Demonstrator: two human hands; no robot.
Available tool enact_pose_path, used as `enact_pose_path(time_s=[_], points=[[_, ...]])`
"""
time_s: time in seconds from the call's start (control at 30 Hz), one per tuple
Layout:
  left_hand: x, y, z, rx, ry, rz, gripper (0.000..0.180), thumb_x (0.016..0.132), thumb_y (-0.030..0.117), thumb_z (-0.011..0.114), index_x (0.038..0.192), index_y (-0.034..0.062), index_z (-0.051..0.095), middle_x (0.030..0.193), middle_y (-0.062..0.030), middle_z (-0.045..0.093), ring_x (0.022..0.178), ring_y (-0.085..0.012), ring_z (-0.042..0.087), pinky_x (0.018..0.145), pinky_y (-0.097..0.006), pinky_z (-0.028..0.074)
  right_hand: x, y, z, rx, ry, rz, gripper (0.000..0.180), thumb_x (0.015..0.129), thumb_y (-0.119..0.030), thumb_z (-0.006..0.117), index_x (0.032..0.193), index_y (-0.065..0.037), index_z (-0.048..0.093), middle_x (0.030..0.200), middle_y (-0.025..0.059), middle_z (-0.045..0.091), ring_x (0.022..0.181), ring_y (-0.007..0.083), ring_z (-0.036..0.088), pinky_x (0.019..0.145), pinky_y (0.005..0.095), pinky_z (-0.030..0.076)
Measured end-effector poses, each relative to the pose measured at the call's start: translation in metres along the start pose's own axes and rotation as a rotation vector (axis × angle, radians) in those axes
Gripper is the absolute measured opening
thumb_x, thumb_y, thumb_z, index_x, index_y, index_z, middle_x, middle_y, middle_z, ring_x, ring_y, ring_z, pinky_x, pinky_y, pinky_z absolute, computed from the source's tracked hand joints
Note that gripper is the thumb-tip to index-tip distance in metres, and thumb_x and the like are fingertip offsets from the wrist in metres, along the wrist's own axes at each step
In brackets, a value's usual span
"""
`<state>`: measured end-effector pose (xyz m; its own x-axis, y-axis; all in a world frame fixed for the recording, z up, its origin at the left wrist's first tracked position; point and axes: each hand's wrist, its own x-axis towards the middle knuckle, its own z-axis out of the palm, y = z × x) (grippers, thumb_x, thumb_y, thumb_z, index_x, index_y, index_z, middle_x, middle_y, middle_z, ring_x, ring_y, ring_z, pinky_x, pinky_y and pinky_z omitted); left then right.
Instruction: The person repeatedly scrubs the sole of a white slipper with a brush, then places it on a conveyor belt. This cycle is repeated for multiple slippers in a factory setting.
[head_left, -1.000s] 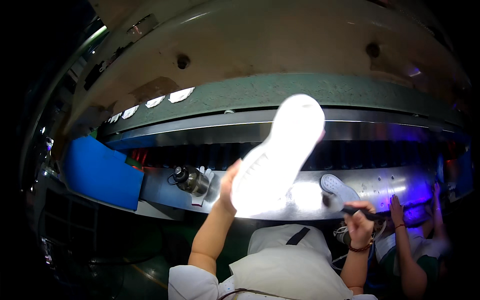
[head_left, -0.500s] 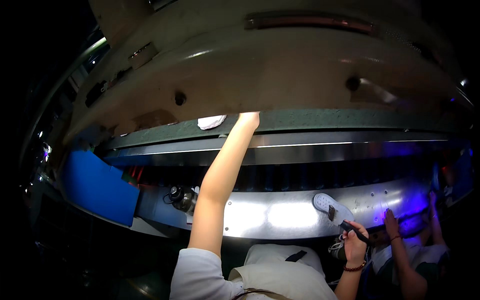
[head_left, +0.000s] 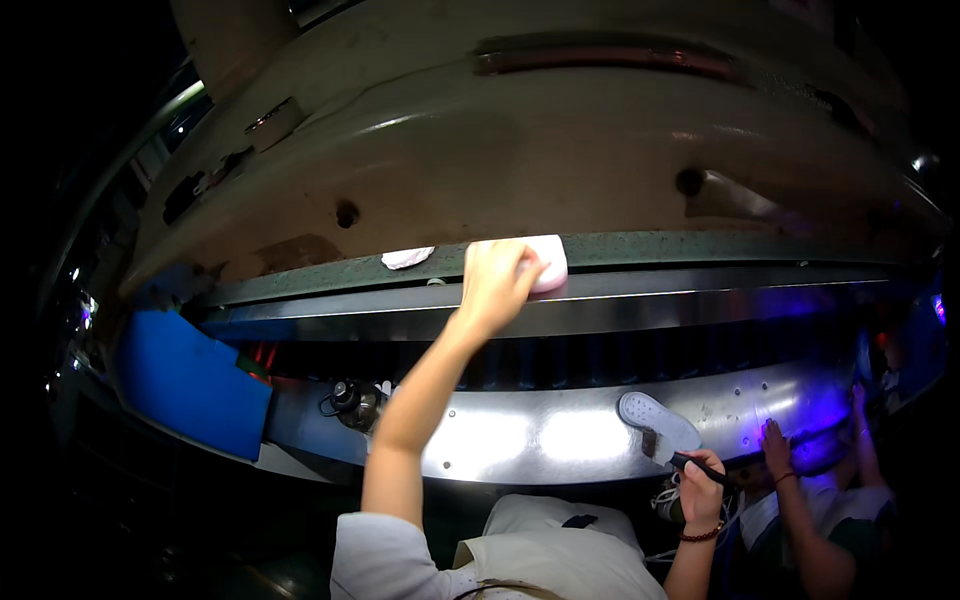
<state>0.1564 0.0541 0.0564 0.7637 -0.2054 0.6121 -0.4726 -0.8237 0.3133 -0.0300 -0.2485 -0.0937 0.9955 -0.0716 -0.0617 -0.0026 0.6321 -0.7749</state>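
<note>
My left hand (head_left: 495, 280) is stretched far up to the green upper belt (head_left: 700, 248) and its fingers wrap a white shoe (head_left: 550, 265) that rests on the belt's edge. Just left of it on the same belt lies another white shoe (head_left: 407, 257). Low on the right, my right hand (head_left: 705, 482) grips a dark-handled brush (head_left: 662, 450). The brush head touches a white shoe sole (head_left: 655, 418) lying on the shiny steel ledge (head_left: 520, 445).
A blue panel (head_left: 190, 385) stands at the left end of the ledge, with a small motor-like fitting (head_left: 350, 400) beside it. Another person's hand (head_left: 775, 445) works under purple light at the right. A large beige machine housing (head_left: 560, 150) hangs overhead.
My left hand has lifted the white shoe from in front of me up to the upper belt, where the shoe now rests. My right hand has stayed near the ledge with the brush.
</note>
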Motion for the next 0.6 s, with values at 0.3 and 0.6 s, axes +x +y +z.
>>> enact_pose_path(time_s=[0.3,0.6], points=[[-0.126,0.021,0.006,-1.806,0.043,-0.688,0.063,0.072,0.015,0.058,0.125,0.0009,0.026,0.118,-0.015,0.042,0.112,-0.0237,0.04,0.093,-0.037,0.035,0.042,-0.016,0.033,0.115,-0.218,-0.005,0.019,0.071,0.001,0.054,0.089,0.002,0.053,0.091,0.0159,0.057,0.086,0.0223,0.055,0.085,0.0307,0.04],[-0.205,0.042,0.06,-2.53,-0.49,-0.85,0.101,0.064,0.08,0.021,0.133,0.0072,0.015,0.136,-0.0139,0.02,0.124,-0.0323,0.021,0.1,-0.049,0.016,0.043,0.006,0.064,0.073,-0.362,0.139,0.02,0.07,0.003,0.052,0.09,0.002,0.055,0.088,0.0159,0.059,0.084,0.023,0.057,0.08,0.0319,0.044]])
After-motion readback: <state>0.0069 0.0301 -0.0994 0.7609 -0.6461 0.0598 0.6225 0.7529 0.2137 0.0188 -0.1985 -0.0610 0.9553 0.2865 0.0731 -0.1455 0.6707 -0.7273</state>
